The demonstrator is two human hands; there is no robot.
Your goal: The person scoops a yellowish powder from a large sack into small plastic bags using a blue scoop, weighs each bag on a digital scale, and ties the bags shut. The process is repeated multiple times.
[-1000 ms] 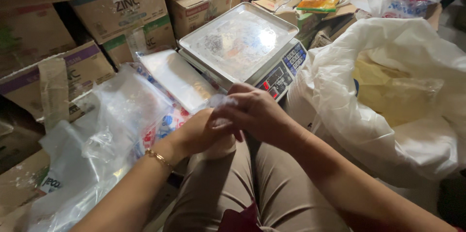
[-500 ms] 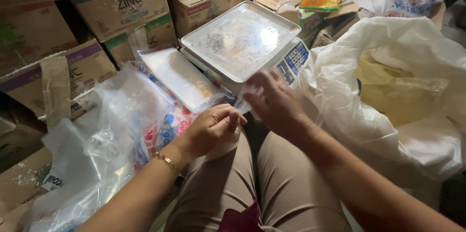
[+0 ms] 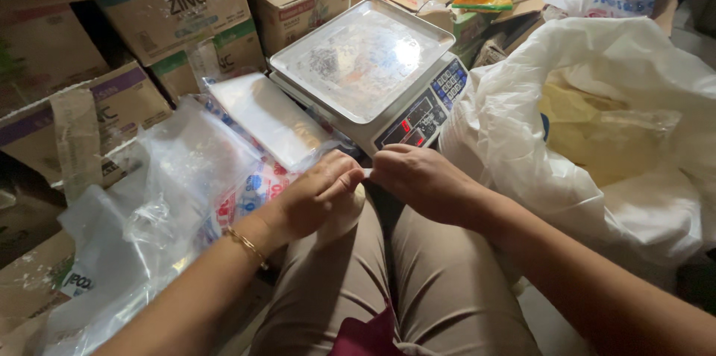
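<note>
Held a small clear bag (image 3: 350,207) between both hands, over the lap and just in front of the scale (image 3: 373,73). Left hand (image 3: 317,196) closed around the bag's upper part, fingers curled, with the bag's pale rounded body bulging out just below and to the right of the knuckles. Right hand (image 3: 418,177) pinched shut at the bag's top edge (only a thin sliver of plastic showed between the two hands), fingertips touching those of the left. Sat with knees apart in tan trousers, the bag above the left thigh. Wore a thin gold bracelet (image 3: 246,246) on the left wrist. Beside the left arm, a heap of clear plastic bags (image 3: 149,214), some printed red and blue. To the right, a large white sack (image 3: 597,125) with yellow contents, open at the top. Behind, stacked cardboard boxes (image 3: 179,13).
</note>
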